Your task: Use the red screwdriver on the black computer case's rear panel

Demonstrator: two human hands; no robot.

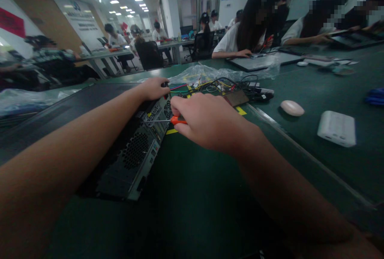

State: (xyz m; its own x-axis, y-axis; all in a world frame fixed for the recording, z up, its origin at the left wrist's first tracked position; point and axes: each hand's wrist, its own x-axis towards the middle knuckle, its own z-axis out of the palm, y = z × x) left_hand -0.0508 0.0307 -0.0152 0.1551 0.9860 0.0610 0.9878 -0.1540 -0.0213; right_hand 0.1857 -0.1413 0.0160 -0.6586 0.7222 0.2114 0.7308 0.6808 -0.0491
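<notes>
A black desktop computer case [108, 171] lies on its side, its metal rear panel with vents and ports facing right. My right hand [210, 121] is closed around the orange and black handle of a screwdriver [179, 120]. The metal shaft points left, its tip at the slot covers of the rear panel; whether it sits in a screw cannot be made out. Over the far end of the case, my left hand [154, 89] curls its fingers at the rear edge. Something small and dark shows by its fingertips.
Beyond the case lie tangled cables [231, 85], a brown block [235, 98] and clear plastic wrap [207, 71]. On the right are a pinkish oval object [292, 108] and a white box-shaped device [336, 128]. Across the green table [198, 203], people work at laptops.
</notes>
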